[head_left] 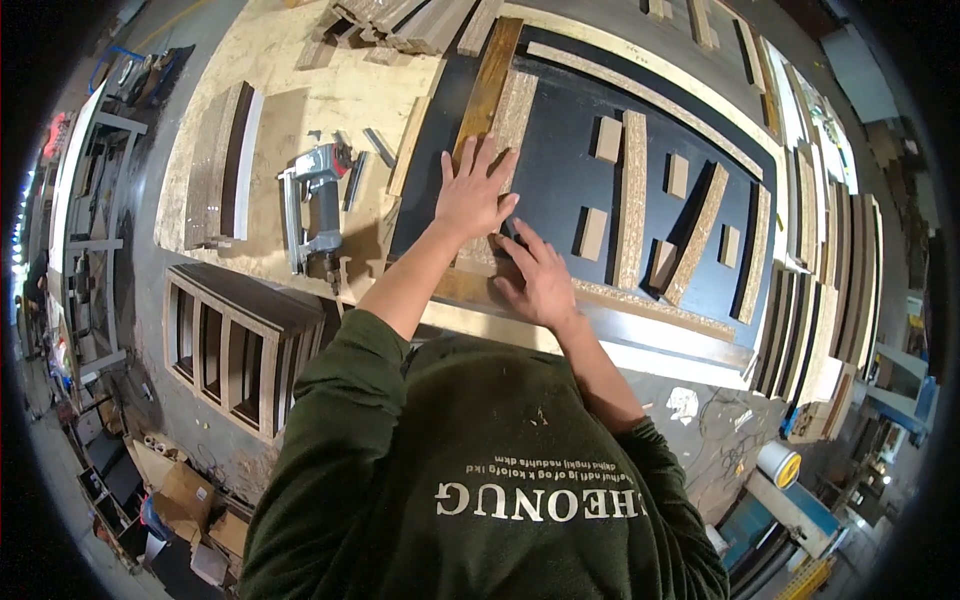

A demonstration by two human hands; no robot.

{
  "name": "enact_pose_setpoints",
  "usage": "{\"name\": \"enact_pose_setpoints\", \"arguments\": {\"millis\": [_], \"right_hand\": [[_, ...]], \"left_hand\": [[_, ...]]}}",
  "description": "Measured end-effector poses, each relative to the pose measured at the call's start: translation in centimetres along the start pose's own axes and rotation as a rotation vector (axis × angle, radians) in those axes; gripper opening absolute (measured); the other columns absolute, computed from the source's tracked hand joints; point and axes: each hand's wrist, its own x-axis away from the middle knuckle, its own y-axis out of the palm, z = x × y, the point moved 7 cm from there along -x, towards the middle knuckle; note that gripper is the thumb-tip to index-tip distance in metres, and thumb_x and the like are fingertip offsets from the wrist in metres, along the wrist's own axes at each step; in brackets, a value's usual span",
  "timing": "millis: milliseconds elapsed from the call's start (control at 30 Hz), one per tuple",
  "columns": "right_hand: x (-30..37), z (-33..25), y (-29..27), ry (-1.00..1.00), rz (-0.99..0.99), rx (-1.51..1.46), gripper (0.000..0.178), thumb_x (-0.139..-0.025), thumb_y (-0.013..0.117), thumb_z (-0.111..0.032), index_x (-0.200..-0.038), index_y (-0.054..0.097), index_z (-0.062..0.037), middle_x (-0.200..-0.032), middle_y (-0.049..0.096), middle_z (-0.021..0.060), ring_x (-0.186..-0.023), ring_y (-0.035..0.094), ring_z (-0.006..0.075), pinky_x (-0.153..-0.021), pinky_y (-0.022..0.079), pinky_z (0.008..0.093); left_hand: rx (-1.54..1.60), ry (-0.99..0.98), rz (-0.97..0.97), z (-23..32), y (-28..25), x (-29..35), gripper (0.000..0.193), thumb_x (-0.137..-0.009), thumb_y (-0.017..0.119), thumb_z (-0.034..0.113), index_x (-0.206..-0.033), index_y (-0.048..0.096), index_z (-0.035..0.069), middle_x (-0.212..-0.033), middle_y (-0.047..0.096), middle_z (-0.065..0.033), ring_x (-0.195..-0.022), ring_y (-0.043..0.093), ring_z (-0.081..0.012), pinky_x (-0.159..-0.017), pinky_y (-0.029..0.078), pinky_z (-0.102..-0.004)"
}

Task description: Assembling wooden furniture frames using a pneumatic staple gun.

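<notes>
My left hand [472,195] lies flat with spread fingers across a particleboard strip [515,105] and the darker brown wooden strip [492,75] beside it. Close by, my right hand [543,280] has its fingers stretched out and thumb apart, at the near end of the particleboard strip. A small dark piece shows between the two hands; I cannot make out its kind. Under the strips is a black panel [570,150]. More particleboard strips [632,200] and several small wooden blocks [677,176] rest on it. A pneumatic nail gun [322,200] lies on the table to the left.
Stacked boards [220,165] stand at the table's left, with loose wood strips [400,22] heaped at the back. Dark metal-looking strips [355,180] lie by the nail gun. A slatted wooden frame stack [225,350] stands below left. Panels [815,310] are piled on the right.
</notes>
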Motion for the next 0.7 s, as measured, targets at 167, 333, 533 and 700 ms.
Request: {"name": "enact_pose_setpoints", "arguments": {"millis": [167, 333, 533, 700], "right_hand": [[0.0, 0.4, 0.2, 0.017, -0.046, 0.036, 0.07, -0.072, 0.072, -0.027, -0.137, 0.045, -0.0205, -0.146, 0.038, 0.0096, -0.109, 0.052, 0.0337, -0.092, 0.043, 0.0453], [0.3, 1.6, 0.7, 0.007, -0.06, 0.082, 0.068, -0.072, 0.068, -0.029, -0.135, 0.047, -0.0204, -0.146, 0.039, 0.0064, -0.115, 0.048, 0.0331, -0.093, 0.042, 0.0478], [-2.7, -0.4, -0.9, -0.158, -0.07, 0.084, 0.058, -0.066, 0.073, -0.028, -0.119, 0.055, -0.012, -0.143, 0.042, 0.0112, -0.131, 0.039, 0.0357, -0.104, 0.034, 0.0502], [-3.1, 0.4, 0.2, -0.146, -0.149, 0.029, 0.073, -0.065, 0.071, -0.034, -0.131, 0.047, -0.0136, -0.145, 0.039, 0.0085, -0.135, 0.035, 0.0312, -0.111, 0.028, 0.0498]], "left_hand": [[0.175, -0.031, -0.01, -0.9, -0.4, 2.3, 0.068, -0.088, 0.053, 0.051, -0.145, 0.032, 0.02, -0.152, 0.02, -0.0184, -0.14, 0.017, -0.0415, -0.107, 0.017, -0.0669], [0.161, -0.335, 0.393, -9.8, -7.6, 9.8, 0.064, -0.077, 0.073, 0.03, -0.127, 0.048, 0.0, -0.122, 0.05, -0.0252, -0.119, 0.043, -0.0425, -0.101, 0.034, -0.0509], [0.051, -0.785, 0.243, -18.8, -7.2, 13.1, 0.074, -0.077, 0.072, 0.027, -0.137, 0.035, 0.003, -0.111, 0.055, -0.0217, -0.099, 0.056, -0.043, -0.083, 0.046, -0.0505], [0.231, -0.831, 0.146, -20.3, -6.2, 12.6, 0.081, -0.077, 0.068, 0.022, -0.144, 0.023, 0.008, -0.109, 0.061, -0.0278, -0.095, 0.06, -0.0433, -0.079, 0.048, -0.0495]]}}
